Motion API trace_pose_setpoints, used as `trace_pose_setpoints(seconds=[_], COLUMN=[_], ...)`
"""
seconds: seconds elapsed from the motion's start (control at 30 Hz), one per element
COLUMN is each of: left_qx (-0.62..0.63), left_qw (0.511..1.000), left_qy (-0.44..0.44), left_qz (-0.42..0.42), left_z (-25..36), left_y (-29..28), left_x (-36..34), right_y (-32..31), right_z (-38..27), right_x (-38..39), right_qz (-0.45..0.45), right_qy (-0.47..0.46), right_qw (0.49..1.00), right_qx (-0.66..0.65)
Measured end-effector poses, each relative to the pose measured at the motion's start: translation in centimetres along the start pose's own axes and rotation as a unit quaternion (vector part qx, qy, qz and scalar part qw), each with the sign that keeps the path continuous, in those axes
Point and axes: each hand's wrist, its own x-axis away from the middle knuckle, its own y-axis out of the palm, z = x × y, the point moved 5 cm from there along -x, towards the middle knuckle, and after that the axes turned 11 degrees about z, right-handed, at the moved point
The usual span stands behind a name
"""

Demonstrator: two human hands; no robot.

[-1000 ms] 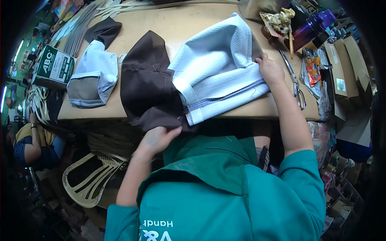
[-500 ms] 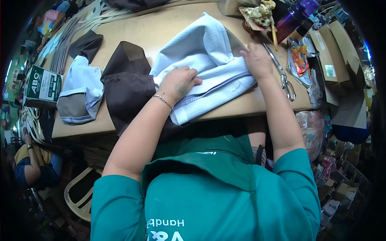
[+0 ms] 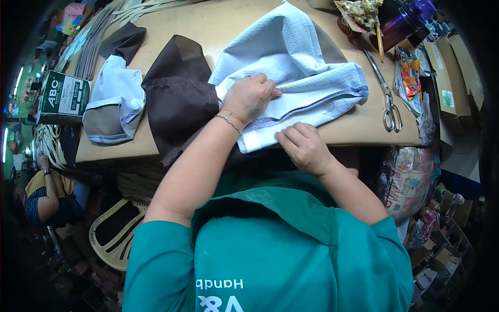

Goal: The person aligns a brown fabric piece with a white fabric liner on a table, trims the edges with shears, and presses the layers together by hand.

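A large white textured fabric piece (image 3: pixel 306 78) with a grey side lies folded at the table's front, a dark seam running along its near part. It looks like a sewn bag panel or lining. My left hand (image 3: pixel 250 99), with a bracelet at the wrist, is closed on its left part, fingers curled into the cloth. At its near edge, my right hand (image 3: pixel 305 149) has its fingers bent over the border, thumb side hidden. Left of it lies a dark brown fabric piece (image 3: pixel 182 99) with a stitched band, partly under my left forearm.
Scissors (image 3: pixel 387 99) lie to the right, near a purple bottle (image 3: pixel 410 21) and a glue-crusted container (image 3: pixel 361 15) with a stick. A smaller white and grey fabric piece (image 3: pixel 114 99) and a green box (image 3: pixel 63 96) are at left. Cardboard boxes (image 3: pixel 447 78) stand beyond the right edge.
My right hand has moved from the fabric's far right corner to its near edge. My left hand stays on the cloth. The whole view has shifted slightly.
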Motion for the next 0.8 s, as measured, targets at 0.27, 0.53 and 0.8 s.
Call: trace_pose_setpoints(seconds=[0.27, 0.53, 0.8], left_qx=[-0.037, 0.0, -0.072], left_qw=[0.999, 0.998, 0.993], left_qy=[0.005, -0.01, -0.053], left_qz=[-0.001, -0.065, -0.078], left_z=[0.9, 5.2, 1.9], left_y=[-0.2, -3.7, -2.8], left_x=[-0.2, 3.1, 4.6], right_y=[0.0, -0.1, -1.2], right_z=[-0.8, -0.4, 1.1], right_x=[1.3, 2.1, 1.3], right_qz=[0.015, -0.038, -0.041], right_qy=[0.015, 0.055, 0.109], right_qw=[0.999, 0.998, 0.984], right_qx=[0.039, 0.008, -0.136])
